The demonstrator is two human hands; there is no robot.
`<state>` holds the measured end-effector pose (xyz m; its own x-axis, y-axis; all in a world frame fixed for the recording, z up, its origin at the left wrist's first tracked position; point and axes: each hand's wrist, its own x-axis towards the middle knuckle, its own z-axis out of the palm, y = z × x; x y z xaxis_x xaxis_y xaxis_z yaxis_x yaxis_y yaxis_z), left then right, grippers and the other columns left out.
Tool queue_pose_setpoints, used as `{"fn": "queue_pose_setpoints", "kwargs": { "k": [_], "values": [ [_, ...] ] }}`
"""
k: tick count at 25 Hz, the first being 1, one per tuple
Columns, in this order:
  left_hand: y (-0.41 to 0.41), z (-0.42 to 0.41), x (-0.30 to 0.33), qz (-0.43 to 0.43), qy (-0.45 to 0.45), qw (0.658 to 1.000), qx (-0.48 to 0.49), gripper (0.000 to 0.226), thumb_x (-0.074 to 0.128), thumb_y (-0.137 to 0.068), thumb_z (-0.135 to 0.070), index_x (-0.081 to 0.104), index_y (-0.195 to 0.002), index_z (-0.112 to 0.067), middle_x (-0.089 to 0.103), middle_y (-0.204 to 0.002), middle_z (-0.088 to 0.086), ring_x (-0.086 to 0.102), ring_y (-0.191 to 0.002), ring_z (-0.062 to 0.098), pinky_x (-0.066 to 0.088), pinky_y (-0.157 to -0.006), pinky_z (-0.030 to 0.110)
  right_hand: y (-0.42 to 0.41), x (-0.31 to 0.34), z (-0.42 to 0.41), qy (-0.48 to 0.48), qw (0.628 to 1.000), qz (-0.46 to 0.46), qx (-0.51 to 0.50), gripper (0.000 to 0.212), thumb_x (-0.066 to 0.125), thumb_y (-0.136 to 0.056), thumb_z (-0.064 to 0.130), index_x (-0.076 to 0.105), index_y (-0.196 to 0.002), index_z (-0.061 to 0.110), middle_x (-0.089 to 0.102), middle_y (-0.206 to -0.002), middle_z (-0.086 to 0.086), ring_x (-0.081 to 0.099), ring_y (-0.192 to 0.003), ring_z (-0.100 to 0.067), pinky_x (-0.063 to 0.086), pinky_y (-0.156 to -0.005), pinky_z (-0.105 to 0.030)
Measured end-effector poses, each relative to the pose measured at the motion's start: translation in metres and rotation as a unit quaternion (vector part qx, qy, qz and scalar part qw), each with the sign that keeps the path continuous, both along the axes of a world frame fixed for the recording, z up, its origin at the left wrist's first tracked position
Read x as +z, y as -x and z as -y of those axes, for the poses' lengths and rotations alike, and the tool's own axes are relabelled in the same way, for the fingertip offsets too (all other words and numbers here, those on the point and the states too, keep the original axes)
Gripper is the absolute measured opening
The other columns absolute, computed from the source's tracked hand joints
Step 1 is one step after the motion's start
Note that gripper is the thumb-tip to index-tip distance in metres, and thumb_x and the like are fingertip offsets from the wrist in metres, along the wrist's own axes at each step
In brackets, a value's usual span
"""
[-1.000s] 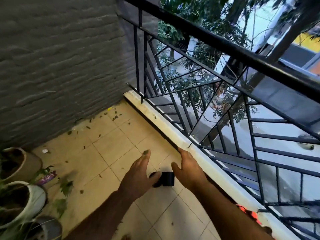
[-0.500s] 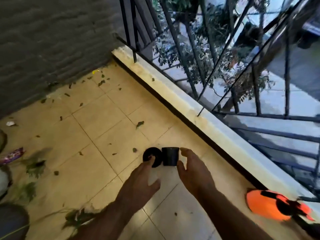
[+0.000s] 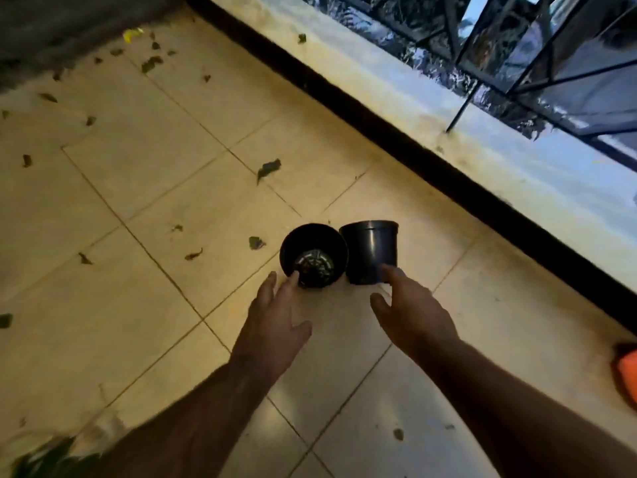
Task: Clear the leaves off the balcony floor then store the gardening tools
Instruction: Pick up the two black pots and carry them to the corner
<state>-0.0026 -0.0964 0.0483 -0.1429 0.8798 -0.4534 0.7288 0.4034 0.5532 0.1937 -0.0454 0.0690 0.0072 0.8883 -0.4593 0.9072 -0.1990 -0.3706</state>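
Two small black plastic pots lie on the tiled balcony floor (image 3: 144, 188). The left pot (image 3: 312, 251) is tipped with its mouth facing me, so its ribbed bottom shows inside. The right pot (image 3: 372, 251) lies on its side beside it. My left hand (image 3: 272, 327) is spread, a fingertip touching the left pot's rim. My right hand (image 3: 412, 315) is spread too, fingertips at the right pot's near end. Neither hand grips anything. Dry leaves (image 3: 269, 167) are scattered over the tiles, mostly to the left and far left.
A pale raised ledge (image 3: 517, 160) with a black skirting runs diagonally on the right, with a black metal railing (image 3: 462, 105) above it. An orange object (image 3: 629, 370) lies at the right edge. Green plant foliage (image 3: 44, 457) shows at the bottom left. A grey wall (image 3: 51, 29) stands at the top left.
My view has dropped and moved closer to the floor and pots. The pots have come apart slightly. Both hands have drawn back from cupping them to fingertip contact.
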Motion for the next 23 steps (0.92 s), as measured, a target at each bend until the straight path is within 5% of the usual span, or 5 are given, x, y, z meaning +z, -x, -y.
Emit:
{"fn": "queue_pose_setpoints", "kwargs": {
  "k": [5,9,11,14,23],
  "values": [
    [0.003,-0.025,-0.046,-0.011,-0.028,1.0,0.006,0.09,0.07,-0.092,-0.027,0.011,-0.159,-0.042,-0.01,-0.168,-0.004,0.007,-0.155,0.021,0.026,-0.118,0.035,0.014,-0.04,-0.046,-0.076,0.996,-0.02,-0.032,0.078,0.057,-0.099,0.042,0.011,-0.162,0.033,0.042,-0.151,-0.009,0.053,-0.126,-0.029,0.053,-0.096,-0.048],
    [0.005,-0.047,-0.066,-0.014,-0.037,0.999,0.019,0.072,0.073,-0.089,-0.033,0.039,-0.152,-0.036,0.02,-0.164,0.001,0.034,-0.144,0.023,0.038,-0.115,0.038,0.023,-0.061,-0.081,-0.07,0.997,0.014,-0.029,0.087,0.062,-0.096,0.044,0.004,-0.161,0.04,0.02,-0.162,-0.018,0.045,-0.135,-0.04,0.053,-0.099,-0.057],
    [0.007,-0.053,-0.068,-0.024,-0.034,0.999,0.016,0.049,0.072,-0.089,-0.038,0.058,-0.135,-0.03,0.042,-0.144,0.002,0.051,-0.125,0.02,0.047,-0.102,0.034,0.023,-0.069,-0.09,-0.04,0.999,0.019,-0.031,0.085,0.064,-0.095,0.042,0.009,-0.159,0.041,0.02,-0.161,-0.019,0.048,-0.132,-0.042,0.055,-0.097,-0.058],
    [0.01,-0.05,-0.059,-0.035,-0.039,0.998,0.022,0.03,0.069,-0.091,-0.044,0.064,-0.115,-0.028,0.046,-0.129,-0.001,0.055,-0.107,0.016,0.048,-0.086,0.029,0.022,-0.067,-0.087,-0.049,0.997,-0.013,-0.056,0.064,0.073,-0.091,0.034,0.033,-0.142,0.034,0.039,-0.142,-0.015,0.058,-0.116,-0.038,0.061,-0.083,-0.055],
    [0.016,-0.011,0.088,-0.004,-0.053,0.994,0.093,0.053,0.079,-0.061,-0.069,0.054,-0.085,-0.028,0.049,-0.11,-0.007,0.052,-0.097,0.013,0.045,-0.075,0.032,0.022,0.053,-0.002,-0.094,0.986,-0.097,-0.101,0.038,0.066,-0.094,0.044,0.052,-0.122,0.023,0.042,-0.148,-0.006,0.058,-0.119,-0.021,0.057,-0.095,-0.039]
  ]
}}
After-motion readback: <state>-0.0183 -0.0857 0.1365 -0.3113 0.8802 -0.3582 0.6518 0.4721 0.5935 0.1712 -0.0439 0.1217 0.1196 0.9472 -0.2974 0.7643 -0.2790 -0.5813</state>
